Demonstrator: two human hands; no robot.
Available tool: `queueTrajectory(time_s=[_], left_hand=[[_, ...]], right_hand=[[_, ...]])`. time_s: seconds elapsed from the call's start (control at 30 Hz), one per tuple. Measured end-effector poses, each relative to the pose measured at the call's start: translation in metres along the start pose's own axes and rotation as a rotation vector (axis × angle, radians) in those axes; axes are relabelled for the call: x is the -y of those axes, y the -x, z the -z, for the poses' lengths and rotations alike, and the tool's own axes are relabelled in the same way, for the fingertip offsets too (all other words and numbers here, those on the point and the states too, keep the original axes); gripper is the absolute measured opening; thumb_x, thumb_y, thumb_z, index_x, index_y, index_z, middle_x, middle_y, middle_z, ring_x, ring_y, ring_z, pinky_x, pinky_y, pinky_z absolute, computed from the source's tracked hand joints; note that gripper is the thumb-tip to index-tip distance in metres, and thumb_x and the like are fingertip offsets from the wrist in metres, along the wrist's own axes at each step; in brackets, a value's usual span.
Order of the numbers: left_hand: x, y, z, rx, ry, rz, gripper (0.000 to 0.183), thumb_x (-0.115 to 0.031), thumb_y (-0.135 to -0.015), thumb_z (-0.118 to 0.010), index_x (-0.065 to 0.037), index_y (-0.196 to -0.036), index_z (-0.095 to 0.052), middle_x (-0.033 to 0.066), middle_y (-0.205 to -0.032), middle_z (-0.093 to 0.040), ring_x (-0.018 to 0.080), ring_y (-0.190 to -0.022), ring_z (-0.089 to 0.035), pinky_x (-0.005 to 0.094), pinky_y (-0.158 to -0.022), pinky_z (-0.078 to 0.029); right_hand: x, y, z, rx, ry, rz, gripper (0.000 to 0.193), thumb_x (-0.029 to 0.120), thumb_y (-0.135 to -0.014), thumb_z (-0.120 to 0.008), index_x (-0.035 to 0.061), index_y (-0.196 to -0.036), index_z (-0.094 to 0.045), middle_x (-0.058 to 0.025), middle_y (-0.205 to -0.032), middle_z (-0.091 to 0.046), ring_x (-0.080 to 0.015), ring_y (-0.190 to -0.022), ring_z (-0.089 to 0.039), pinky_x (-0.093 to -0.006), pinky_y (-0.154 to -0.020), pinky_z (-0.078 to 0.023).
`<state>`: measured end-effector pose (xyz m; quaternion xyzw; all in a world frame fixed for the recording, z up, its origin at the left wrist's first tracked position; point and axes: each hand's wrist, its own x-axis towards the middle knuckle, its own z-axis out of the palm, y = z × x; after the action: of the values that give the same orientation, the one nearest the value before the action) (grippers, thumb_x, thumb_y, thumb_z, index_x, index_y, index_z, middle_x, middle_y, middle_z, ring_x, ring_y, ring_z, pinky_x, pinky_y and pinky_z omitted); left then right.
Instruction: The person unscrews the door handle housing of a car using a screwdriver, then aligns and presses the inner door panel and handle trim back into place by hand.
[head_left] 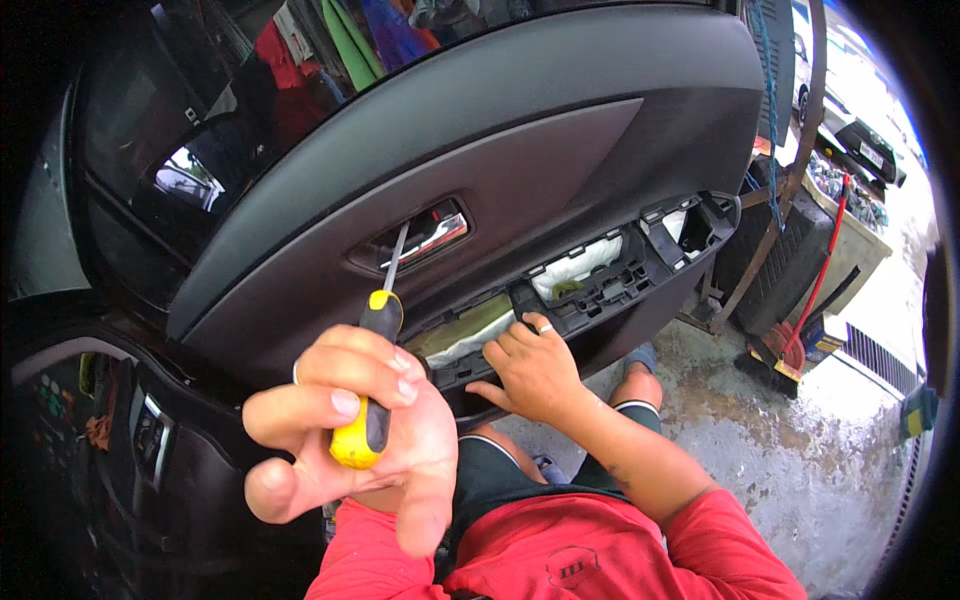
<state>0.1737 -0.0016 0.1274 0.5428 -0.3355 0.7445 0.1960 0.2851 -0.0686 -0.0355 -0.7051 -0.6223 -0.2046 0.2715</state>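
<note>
My left hand [400, 450], palm turned up, holds a screwdriver [380, 320] with a yellow and black handle between its curled fingers and palm. The metal shaft reaches up into the recess of the chrome inner door handle [440, 233]. Whether its tip touches a screw is hidden. My right hand [535, 368], with a ring on one finger, grips the edge of the exposed black armrest frame [610, 300]. This frame runs along the dark car door panel [560, 150], and white sheeting shows through its openings.
Above the panel, the window glass [230, 130] shows reflections and coloured cloths. Door-side switches and wiring lie at lower left. On the right are a broom [775, 365], a red-handled dustpan [790, 345], a light-coloured bin [850, 240] and a worn concrete floor [720, 440].
</note>
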Motion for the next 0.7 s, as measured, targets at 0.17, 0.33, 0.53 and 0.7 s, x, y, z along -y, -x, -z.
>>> queueTrajectory(time_s=[0.17, 0.33, 0.53, 0.7], left_hand=[[-0.003, -0.004, 0.021, 0.136, -0.156, 0.060, 0.056, -0.070, -0.104, -0.052, -0.014, -0.113, -0.049, 0.0055, -0.099, -0.051, 0.0209, -0.072, -0.057, 0.0352, -0.063, -0.050], [0.004, 0.001, 0.043, 0.083, -0.487, -0.081, 0.055, -0.063, -0.114, -0.028, -0.016, -0.112, -0.057, 0.0037, -0.107, -0.055, 0.0254, -0.098, -0.058, 0.0506, -0.105, -0.052], [-0.023, 0.018, 0.013, -0.047, -0.397, 0.179, 0.044, -0.052, -0.118, -0.028, -0.018, -0.130, -0.053, 0.0027, -0.103, -0.057, 0.0177, -0.086, -0.063, 0.0434, -0.090, -0.056], [-0.019, 0.018, 0.004, -0.112, -0.029, 0.178, 0.047, -0.058, -0.114, -0.041, -0.016, -0.134, -0.045, 0.0077, -0.101, -0.055, 0.0194, -0.069, -0.064, 0.0380, -0.070, -0.054]], right_hand=[[-0.003, -0.001, -0.003, -0.137, -0.025, 0.021, 0.051, 0.058, -0.086, -0.078, 0.0096, -0.093, -0.067, -0.0068, -0.088, -0.067, -0.0266, -0.098, -0.066, -0.0482, -0.111, -0.043], [-0.003, 0.000, -0.004, -0.120, -0.020, 0.016, 0.051, 0.058, -0.086, -0.079, 0.0091, -0.095, -0.068, -0.0074, -0.090, -0.068, -0.0262, -0.100, -0.066, -0.0481, -0.112, -0.043], [-0.004, 0.000, -0.007, -0.135, -0.011, 0.024, 0.051, 0.058, -0.086, -0.079, 0.0092, -0.094, -0.067, -0.0070, -0.089, -0.067, -0.0259, -0.099, -0.065, -0.0485, -0.112, -0.043], [-0.004, 0.001, -0.008, -0.134, -0.021, 0.018, 0.051, 0.058, -0.085, -0.079, 0.0095, -0.094, -0.067, -0.0063, -0.089, -0.066, -0.0256, -0.098, -0.065, -0.0483, -0.111, -0.043]])
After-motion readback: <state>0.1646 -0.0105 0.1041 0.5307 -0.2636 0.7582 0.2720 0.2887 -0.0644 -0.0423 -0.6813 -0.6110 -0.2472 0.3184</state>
